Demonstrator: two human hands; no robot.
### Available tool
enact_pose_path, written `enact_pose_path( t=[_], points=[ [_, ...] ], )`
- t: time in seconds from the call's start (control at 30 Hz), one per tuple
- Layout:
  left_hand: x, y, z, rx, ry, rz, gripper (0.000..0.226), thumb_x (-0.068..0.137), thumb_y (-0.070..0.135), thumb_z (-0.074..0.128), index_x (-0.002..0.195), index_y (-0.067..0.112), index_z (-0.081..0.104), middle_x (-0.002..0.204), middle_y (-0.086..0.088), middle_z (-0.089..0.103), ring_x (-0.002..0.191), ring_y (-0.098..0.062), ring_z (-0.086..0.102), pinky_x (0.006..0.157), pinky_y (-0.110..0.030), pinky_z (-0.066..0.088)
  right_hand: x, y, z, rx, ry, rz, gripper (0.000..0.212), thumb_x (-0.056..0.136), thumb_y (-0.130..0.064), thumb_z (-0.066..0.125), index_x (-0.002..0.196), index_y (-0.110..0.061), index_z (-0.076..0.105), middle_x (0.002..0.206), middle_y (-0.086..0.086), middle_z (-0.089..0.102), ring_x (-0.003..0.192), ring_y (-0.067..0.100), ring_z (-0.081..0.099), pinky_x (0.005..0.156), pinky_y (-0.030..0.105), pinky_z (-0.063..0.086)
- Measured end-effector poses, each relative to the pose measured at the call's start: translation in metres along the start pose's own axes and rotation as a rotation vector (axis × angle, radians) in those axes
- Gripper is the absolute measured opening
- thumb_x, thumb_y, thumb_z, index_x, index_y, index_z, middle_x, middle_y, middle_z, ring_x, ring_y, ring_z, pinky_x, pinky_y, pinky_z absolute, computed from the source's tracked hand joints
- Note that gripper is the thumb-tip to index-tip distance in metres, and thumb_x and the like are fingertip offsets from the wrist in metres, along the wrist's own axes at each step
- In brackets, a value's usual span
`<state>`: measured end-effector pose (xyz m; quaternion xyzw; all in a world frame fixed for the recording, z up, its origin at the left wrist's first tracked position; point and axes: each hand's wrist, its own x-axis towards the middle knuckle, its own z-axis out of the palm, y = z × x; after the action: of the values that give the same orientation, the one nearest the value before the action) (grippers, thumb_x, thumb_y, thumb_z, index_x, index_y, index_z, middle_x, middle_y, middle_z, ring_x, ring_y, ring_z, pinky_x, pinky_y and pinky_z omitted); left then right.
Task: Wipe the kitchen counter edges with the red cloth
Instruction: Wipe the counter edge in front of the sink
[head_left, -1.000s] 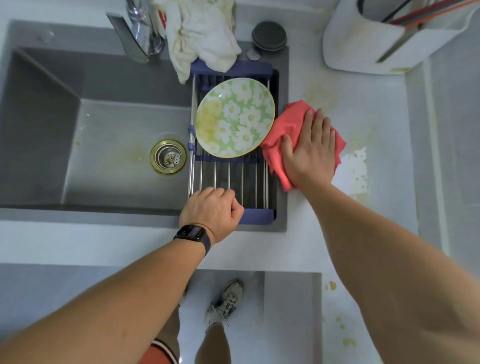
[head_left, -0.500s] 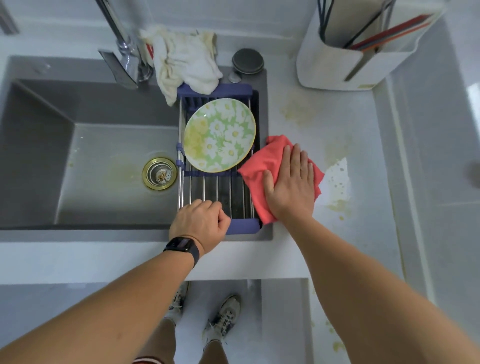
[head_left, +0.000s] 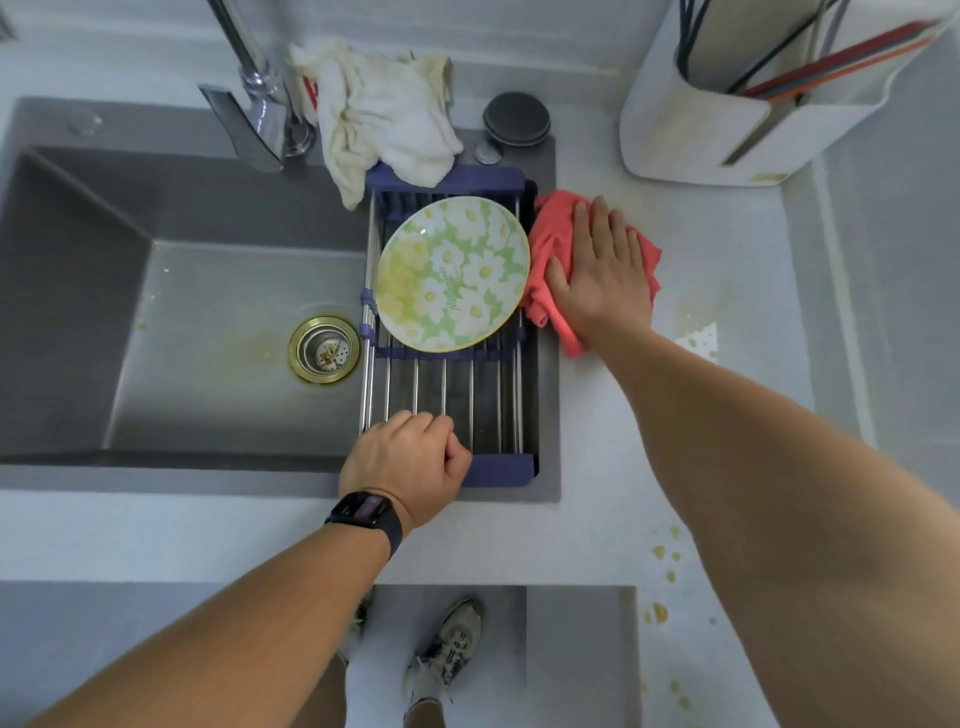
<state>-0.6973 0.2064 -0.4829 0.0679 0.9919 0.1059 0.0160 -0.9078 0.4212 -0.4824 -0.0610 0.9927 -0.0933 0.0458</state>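
Hands are kept apart: the right hand (head_left: 602, 275) is pressed flat on one red cloth (head_left: 550, 234) at the tabletop (head_left: 649, 415) edge beside the sink (head_left: 78, 312); the left hand (head_left: 408, 467) is closed on one rack (head_left: 498, 470), where one plate (head_left: 452, 273) is carried.

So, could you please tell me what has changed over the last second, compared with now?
The right hand, flat on the red cloth, slid it toward the person along the sink's right edge, then away again, up beside the floral plate. The left hand kept its grip on the near end of the blue rack. The plate, rack and white towel stayed put.
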Motion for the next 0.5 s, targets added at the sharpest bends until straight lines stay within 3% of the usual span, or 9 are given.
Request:
enact_pose_path(
  t=[0.2, 0.5],
  points=[
    [0.0, 0.001, -0.001, -0.007, 0.004, -0.021, 0.022, 0.088, 0.032, 0.037, 0.068, 0.025, 0.041, 0.061, 0.008, 0.047, 0.059, -0.018, 0.045, 0.053, -0.028, 0.025, -0.009, -0.004, 0.002, 0.031, 0.013, 0.03, 0.073, 0.105, -0.052, 0.018, 0.166, -0.012, 0.009, 0.173, 0.013, 0.009, 0.16, 0.03, 0.008, 0.13, 0.043, 0.003],
    [0.001, 0.003, -0.003, -0.028, -0.06, -0.084, 0.026, 0.087, 0.038, 0.028, 0.069, 0.025, 0.043, 0.066, 0.007, 0.05, 0.066, -0.02, 0.047, 0.052, -0.029, 0.03, -0.101, -0.01, 0.011, 0.062, 0.002, 0.094, 0.076, 0.105, -0.055, 0.023, 0.166, -0.013, 0.005, 0.173, 0.011, 0.005, 0.16, 0.028, 0.004, 0.13, 0.043, 0.002]
  ],
)
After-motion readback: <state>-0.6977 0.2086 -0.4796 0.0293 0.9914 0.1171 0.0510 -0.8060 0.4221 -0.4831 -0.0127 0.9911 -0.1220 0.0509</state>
